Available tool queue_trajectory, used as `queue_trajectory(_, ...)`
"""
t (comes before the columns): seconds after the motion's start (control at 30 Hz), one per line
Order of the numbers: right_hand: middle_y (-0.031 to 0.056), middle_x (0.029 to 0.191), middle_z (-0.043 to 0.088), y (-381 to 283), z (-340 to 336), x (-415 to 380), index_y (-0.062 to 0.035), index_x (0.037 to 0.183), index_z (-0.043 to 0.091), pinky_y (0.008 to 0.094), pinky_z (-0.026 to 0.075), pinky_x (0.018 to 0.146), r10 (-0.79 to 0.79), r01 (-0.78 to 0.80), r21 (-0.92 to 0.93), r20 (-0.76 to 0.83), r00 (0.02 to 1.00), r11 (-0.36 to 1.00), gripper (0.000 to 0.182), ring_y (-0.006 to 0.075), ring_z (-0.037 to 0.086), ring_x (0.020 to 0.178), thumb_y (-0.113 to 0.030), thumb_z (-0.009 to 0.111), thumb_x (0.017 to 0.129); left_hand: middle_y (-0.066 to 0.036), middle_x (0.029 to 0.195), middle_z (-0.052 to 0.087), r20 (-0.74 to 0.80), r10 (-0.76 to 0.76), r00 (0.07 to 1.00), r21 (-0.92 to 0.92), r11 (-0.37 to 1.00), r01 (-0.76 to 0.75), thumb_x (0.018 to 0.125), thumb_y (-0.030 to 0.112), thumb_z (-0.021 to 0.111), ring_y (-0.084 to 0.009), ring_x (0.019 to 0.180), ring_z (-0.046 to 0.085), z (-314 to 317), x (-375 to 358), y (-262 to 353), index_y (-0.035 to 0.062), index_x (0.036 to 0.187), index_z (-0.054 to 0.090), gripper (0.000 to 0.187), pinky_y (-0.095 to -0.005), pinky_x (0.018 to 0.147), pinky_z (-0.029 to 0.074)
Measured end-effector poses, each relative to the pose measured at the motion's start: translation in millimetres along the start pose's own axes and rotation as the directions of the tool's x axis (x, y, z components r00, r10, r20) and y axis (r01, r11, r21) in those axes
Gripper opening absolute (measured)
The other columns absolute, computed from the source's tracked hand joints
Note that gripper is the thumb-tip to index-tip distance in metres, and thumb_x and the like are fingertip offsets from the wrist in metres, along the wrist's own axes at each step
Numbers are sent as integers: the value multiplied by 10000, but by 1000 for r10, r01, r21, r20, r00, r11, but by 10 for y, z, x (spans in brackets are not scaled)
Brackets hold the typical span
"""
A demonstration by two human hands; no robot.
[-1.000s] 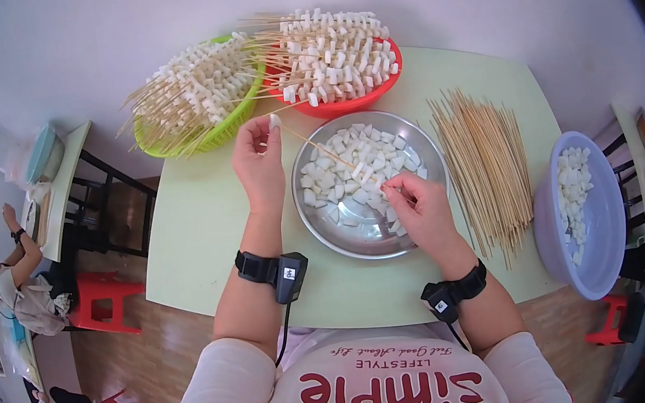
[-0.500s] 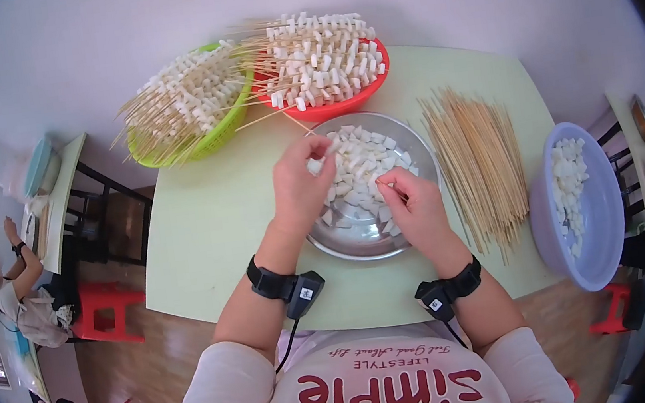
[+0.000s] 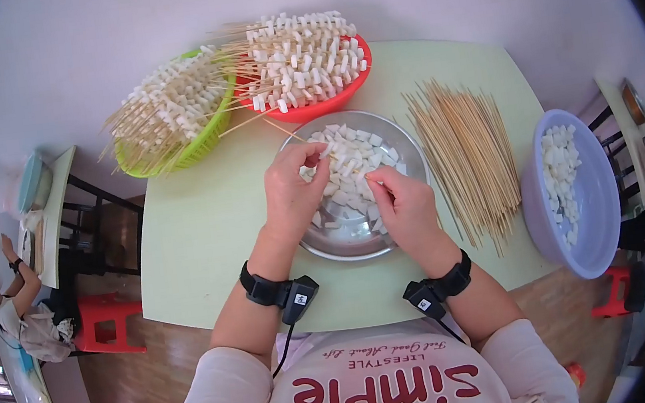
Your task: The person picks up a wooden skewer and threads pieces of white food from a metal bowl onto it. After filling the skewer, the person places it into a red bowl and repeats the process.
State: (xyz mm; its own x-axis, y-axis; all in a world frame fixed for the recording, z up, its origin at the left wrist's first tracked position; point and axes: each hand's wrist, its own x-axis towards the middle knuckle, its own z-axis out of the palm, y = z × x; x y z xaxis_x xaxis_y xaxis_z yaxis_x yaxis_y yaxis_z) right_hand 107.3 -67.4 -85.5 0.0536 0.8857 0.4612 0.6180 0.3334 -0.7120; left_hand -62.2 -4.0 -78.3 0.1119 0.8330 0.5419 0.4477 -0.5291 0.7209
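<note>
Over a metal bowl (image 3: 351, 240), left hand (image 3: 290, 185), right hand (image 3: 405, 206), both at one skewer (image 3: 284, 130)

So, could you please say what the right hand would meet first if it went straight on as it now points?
The right hand would probably meet white pieces just ahead, though depth above the bowl is unclear.
</note>
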Motion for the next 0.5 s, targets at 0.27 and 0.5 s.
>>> queue_trajectory(0.27,157,698,614,38,-13,31,-58,903,597,378,465,570,94,-103,118,74,993,988,74,324,614,644,-123,589,868,-79,831,665,-7,20,1000,-34,999,-20,771,-11,683,-140,738,628,6,13,21,-4,930,668,159,-255,691,501)
queue_trajectory(0.5,160,684,605,28,-21,32,-37,902,585,354,454,548,97,-105,144,57,994,984,90,316,609,619,-123,588,877,-100,848,675,-8,-1,1000,-56,998,0,771,8,683,-173,733,649,25,1,42,0,945,668,176,-274,688,514)
